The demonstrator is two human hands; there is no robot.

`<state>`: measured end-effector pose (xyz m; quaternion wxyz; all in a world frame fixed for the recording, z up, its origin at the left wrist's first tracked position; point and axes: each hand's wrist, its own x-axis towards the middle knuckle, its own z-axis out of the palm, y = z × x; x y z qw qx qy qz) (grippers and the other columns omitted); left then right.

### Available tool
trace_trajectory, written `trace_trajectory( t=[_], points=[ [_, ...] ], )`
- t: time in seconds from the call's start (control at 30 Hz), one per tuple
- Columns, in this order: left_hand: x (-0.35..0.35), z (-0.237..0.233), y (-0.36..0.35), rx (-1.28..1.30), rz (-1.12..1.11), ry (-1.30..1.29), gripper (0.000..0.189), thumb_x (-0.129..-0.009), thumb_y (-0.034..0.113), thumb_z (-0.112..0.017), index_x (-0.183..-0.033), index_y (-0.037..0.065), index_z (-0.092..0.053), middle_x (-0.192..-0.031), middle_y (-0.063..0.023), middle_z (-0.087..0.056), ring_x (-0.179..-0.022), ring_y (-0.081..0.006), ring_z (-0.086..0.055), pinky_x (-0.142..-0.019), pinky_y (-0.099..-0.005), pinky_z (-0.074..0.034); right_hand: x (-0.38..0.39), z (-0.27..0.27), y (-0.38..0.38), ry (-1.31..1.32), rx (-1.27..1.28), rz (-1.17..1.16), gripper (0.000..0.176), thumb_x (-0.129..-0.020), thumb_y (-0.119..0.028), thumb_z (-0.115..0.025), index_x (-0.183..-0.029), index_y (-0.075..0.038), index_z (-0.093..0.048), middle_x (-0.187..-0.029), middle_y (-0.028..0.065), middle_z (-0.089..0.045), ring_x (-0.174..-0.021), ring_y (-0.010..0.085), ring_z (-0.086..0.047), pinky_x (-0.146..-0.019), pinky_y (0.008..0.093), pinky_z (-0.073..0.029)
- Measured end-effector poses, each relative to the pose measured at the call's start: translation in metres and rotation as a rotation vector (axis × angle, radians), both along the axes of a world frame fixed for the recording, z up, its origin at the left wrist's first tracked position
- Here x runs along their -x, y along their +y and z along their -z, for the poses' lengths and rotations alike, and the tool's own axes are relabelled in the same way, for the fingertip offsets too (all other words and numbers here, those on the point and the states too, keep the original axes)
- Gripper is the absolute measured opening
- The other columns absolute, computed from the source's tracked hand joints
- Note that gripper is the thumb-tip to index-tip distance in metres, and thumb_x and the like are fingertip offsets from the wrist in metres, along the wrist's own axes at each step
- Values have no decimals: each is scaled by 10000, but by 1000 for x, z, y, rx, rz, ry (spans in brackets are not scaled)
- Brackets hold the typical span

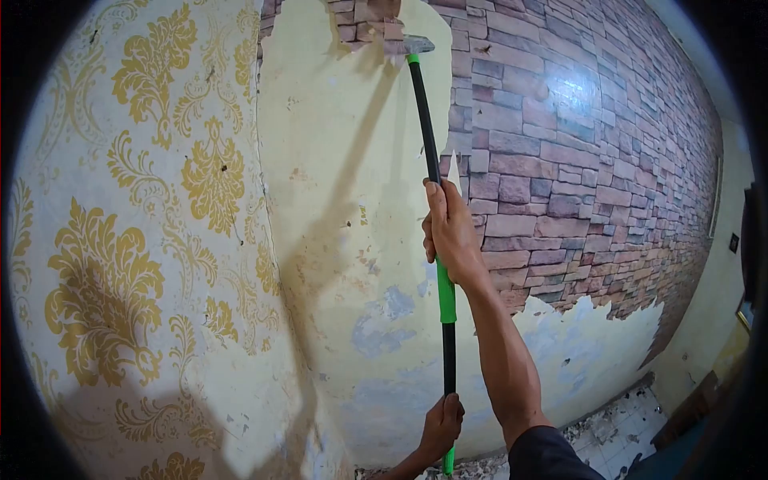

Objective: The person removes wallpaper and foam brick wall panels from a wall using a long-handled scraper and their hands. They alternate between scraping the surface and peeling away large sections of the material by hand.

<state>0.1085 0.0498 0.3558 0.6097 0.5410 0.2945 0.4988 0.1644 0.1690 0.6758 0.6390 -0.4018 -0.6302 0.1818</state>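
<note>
A person's two bare hands hold a long-handled scraper point(422, 112) upright against a partly stripped wall point(336, 176). The right hand point(454, 236), its arm reaching in from the right out of a dark sleeve point(548, 456), is wrapped around the black-and-green handle just above its middle green section; the grip is closed, fingers curled around the pole. The left hand point(442, 424) is lower and nearer, its grip also closed around the handle just above the green end.

At the far end, the scraper's wide blade point(418, 45) meets the lower edge of a ragged scrap of stone-pattern paper point(362, 26). Whether the blade's edge is under the paper cannot be told.

To the right, a broad sheet of stone-print wallpaper point(576, 176) covers the wall, torn unevenly along its left side and bottom. To the left, white wallpaper with gold floral designs point(104, 296) adjoins the exposed pale yellow surface, which shows bluish patches lower down. Debris lies across the tiled floor point(632, 440) at right. Shadows fall over the wall and floral paper.
</note>
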Motion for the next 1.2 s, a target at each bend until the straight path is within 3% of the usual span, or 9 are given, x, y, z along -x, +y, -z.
trace_trajectory(
  t=[0.1, 0.17, 0.3, 0.47, 0.6, 0.8, 0.87, 1.0, 1.2],
  points=[
    [-13, -42, 45, -239, -141, 28, 561, -1140, 525, -338, -834, 81, -494, -541, 19, -410, -421, -91, -412, -410, -279, -354, -4, -51, 43, -71, -284, 44, 458, -1128, -404, -451, -1224, 28, -571, -595, 1, -455, -406, 112, -467, -375, 300, -402],
    [-14, -109, 53, -95, 32, -106, 557, -1141, 523, -343, -854, 71, -497, -546, 15, -413, -419, -93, -411, -410, -277, -353, 5, -100, 39, -2, -197, 53, 454, -1127, -409, -453, -1197, 22, -576, -605, 10, -465, -409, 117, -469, -380, 307, -415],
    [-21, -95, 63, -173, 41, -79, 545, -1141, 517, -353, -902, 56, -518, -564, 8, -424, -423, -95, -415, -418, -277, -365, -4, -96, 45, -7, -294, 15, 455, -1124, -425, -460, -1197, 12, -567, -615, 17, -473, -412, 114, -467, -388, 310, -424],
    [-13, -2, 10, -70, 41, -166, 448, -1153, 412, -391, -1151, -5, -555, -647, -15, -509, -483, -90, -460, -467, -279, -403, -14, -4, 8, 22, -95, -104, 460, -1131, -443, -435, -1217, -1, -529, -564, -2, -432, -387, 121, -436, -383, 314, -383],
    [14, 85, -16, 14, 82, -92, 370, -1153, 346, -423, -1192, 8, -568, -679, 1, -499, -542, -75, -471, -512, -265, -404, -21, 79, -15, 204, 75, -185, 569, -1134, -450, -409, -1483, -6, -481, -622, -12, -444, -424, 101, -454, -396, 282, -391],
    [65, 207, -51, 79, 48, 98, 456, -1143, 416, -411, -1139, -5, -584, -663, 3, -519, -531, -84, -478, -503, -264, -385, -10, 169, -65, 365, 138, -136, 591, -1146, -475, -359, -1479, 1, -470, -616, -32, -424, -445, 71, -419, -408, 259, -375],
    [79, 213, -66, 25, 1, 338, 524, -1133, 487, -391, -1097, 14, -614, -651, 2, -519, -543, -87, -491, -530, -267, -409, -11, 200, -76, 397, 172, -98, 581, -1149, -461, -360, -1488, -1, -466, -619, -33, -423, -445, 67, -417, -408, 256, -376],
    [83, 261, -86, 104, 104, 465, 545, -1133, 507, -367, -1118, 18, -606, -720, -23, -570, -639, -126, -572, -605, -305, -468, -12, 258, -79, 416, 217, -56, 562, -1148, -450, -379, -1481, -8, -481, -630, -28, -440, -445, 62, -421, -406, 258, -380],
    [46, 292, -94, 232, 202, 360, 517, -1152, 454, -329, -1183, 10, -593, -784, -32, -593, -717, -136, -583, -688, -302, -471, -29, 293, -61, 396, 322, -16, 541, -1144, -434, -413, -1484, -22, -499, -599, -58, -408, -449, 45, -377, -418, 250, -351]
  ],
)
